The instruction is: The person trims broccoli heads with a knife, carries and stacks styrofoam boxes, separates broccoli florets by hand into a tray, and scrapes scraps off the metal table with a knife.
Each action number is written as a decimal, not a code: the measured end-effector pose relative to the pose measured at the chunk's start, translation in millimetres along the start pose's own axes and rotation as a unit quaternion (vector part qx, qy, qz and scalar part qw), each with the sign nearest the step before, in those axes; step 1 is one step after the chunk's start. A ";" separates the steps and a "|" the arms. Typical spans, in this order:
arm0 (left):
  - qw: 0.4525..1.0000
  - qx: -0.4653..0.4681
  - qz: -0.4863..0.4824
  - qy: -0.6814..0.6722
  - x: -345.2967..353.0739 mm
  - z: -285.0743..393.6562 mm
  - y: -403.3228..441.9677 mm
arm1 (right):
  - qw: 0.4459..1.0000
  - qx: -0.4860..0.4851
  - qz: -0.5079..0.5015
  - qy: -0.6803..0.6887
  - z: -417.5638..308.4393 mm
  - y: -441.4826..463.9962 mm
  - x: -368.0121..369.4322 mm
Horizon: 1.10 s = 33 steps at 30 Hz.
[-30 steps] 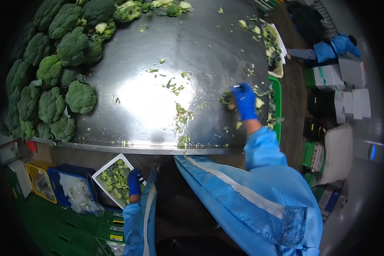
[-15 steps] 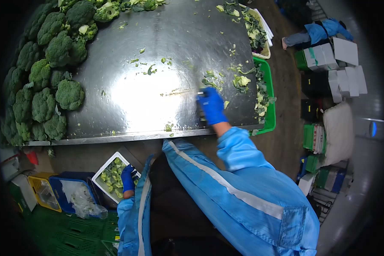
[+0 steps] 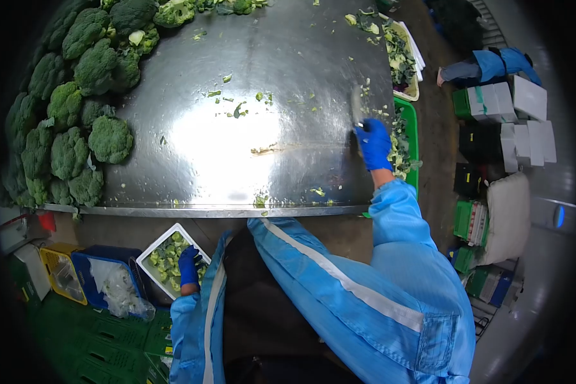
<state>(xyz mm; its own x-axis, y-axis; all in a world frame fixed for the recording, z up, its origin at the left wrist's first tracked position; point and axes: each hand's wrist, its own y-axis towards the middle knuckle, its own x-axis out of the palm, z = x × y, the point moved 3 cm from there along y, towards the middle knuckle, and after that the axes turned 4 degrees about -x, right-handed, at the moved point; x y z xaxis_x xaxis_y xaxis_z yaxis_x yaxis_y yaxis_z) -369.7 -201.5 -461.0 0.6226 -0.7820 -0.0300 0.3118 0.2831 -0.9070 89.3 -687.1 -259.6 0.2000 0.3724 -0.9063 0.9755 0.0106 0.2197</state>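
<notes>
My right hand [image 3: 374, 142] is closed around a knife [image 3: 357, 105] near the right edge of the metal table [image 3: 205, 166]. Its blade points away from me and is blurred against the steel. Close to that hand, a green crate [image 3: 413, 128] below the edge holds leaf and stem trimmings [image 3: 400, 144]. My left hand [image 3: 189, 265] is low, beside my body, with its fingers curled at the rim of a white box [image 3: 149, 272]. Pale green broccoli pieces [image 3: 168, 256] fill this box. The palm and part of the fingers are hidden.
Broccoli heads [image 3: 67, 153] are piled along the table's left side. Small scraps [image 3: 239, 110] dot the steel. A white crate of trimmings [image 3: 400, 54] stands beyond the green one. Blue [image 3: 112, 253] and yellow [image 3: 64, 249] crates sit lower left. Another person [image 3: 489, 64] bends near stacked boxes.
My right hand has swept right with the knife. The trimmings that lay near the table's right edge are gone from there. My left hand stays at the white box.
</notes>
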 end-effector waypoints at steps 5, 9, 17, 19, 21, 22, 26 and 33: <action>1.000 0.012 0.011 -0.010 13.0 29.8 -23.1 | 0.994 0.039 -0.004 -0.106 5.6 39.4 16.8; 0.997 0.041 0.029 -0.054 30.3 39.9 -29.5 | 0.961 0.261 -0.079 -0.040 124.2 60.1 -6.4; 0.997 -0.003 0.043 -0.061 4.5 12.0 -0.8 | 0.957 -0.157 -0.151 0.189 -173.0 -63.7 -14.2; 0.999 0.023 0.029 -0.039 -1.6 25.9 -10.7 | 0.950 -0.202 -0.128 0.200 -204.8 -89.9 -18.2; 0.999 0.036 0.012 -0.021 -7.5 29.1 -1.7 | 0.933 -0.268 -0.195 0.139 -212.3 -114.4 -6.4; 1.000 0.018 -0.002 -0.002 -13.4 26.2 5.2 | 0.916 -0.279 -0.272 0.091 -204.2 -126.7 13.2; 0.998 -0.004 -0.041 0.049 -35.6 1.2 28.7 | 0.926 -0.288 -0.208 0.126 -221.1 -155.3 32.6; 0.992 -0.033 -0.035 0.115 -53.8 -27.5 14.3 | 0.949 -0.225 -0.064 0.211 -238.8 -183.6 49.9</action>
<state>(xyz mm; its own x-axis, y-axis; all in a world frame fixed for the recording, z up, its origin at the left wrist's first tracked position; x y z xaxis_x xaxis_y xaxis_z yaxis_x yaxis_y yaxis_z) -418.5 -170.6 -483.9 0.4183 -0.9067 -0.0536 0.2968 0.1922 -0.9354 -101.7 -448.8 -258.9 -0.0650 0.6784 -0.7318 0.8326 0.4411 0.3349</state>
